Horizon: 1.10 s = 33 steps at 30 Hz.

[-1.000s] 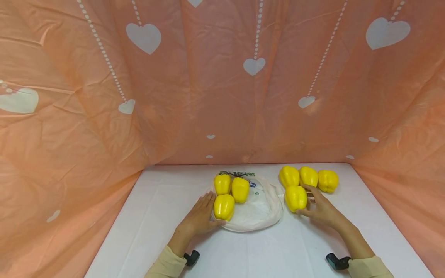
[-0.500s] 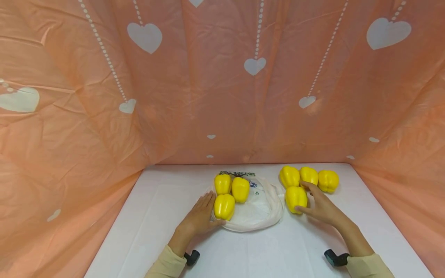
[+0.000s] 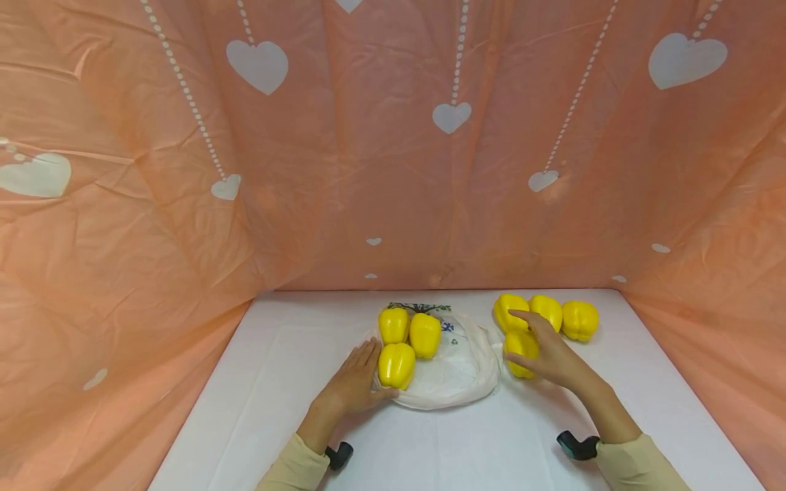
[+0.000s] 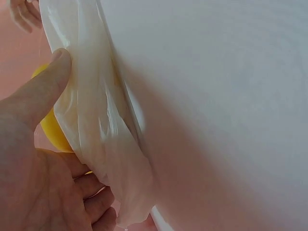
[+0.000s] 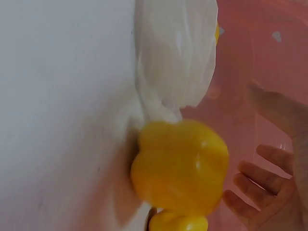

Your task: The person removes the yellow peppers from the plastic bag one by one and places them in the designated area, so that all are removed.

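Three yellow bell peppers [image 3: 396, 366] sit in the left part of a white plastic bag [image 3: 454, 399] whose rolled rim lies around them. My left hand [image 3: 351, 385] rests against the bag's left side with extended fingers, its thumb [image 4: 48, 84] along the front rim. To the right, my right hand [image 3: 552, 351] hovers over the nearest yellow bell pepper [image 3: 518, 368] of another group, partly hiding it. A gap separates its spread fingers from that bell pepper [image 5: 180, 168] in the right wrist view.
Behind the near pepper, three more yellow bell peppers [image 3: 579, 320] stand in a row at the back right. The white table [image 3: 454, 450] is bounded by a peach curtain [image 3: 393, 204] with hearts. Black wrist devices [image 3: 577, 444] sit on both wrists.
My right hand has come off the nearest right-hand pepper, lifting and shifting left over it. That pepper stays about where it was. The left hand and the bag have not moved.
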Available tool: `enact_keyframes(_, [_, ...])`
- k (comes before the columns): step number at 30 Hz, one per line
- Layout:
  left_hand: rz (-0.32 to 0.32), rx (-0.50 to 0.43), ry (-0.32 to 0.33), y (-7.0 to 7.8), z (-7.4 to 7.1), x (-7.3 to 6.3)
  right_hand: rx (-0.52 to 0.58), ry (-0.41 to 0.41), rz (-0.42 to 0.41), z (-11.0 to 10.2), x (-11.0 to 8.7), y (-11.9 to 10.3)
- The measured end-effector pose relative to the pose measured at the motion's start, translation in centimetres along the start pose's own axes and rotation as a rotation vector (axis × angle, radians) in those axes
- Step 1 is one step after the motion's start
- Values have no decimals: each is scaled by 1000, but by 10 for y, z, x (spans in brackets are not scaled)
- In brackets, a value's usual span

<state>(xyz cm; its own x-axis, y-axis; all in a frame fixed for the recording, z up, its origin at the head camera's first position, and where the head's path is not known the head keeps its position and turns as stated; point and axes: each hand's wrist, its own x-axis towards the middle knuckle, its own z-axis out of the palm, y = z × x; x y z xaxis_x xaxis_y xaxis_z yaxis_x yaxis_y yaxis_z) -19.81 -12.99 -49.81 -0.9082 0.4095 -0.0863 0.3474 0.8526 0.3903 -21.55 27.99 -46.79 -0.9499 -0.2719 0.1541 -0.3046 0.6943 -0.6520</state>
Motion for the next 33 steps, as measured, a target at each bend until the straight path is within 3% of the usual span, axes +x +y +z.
enact_keyframes(6, [0,6,4,-1,1,1,16,-3,-35,10,8,-10])
enact_keyframes(18, [-8,1,-1,-2,2,3,25,-10,-184,34,22,-25])
enact_keyframes(33, [-15,-10,-14,-3,3,2,14,-54,-179,67,39,-37])
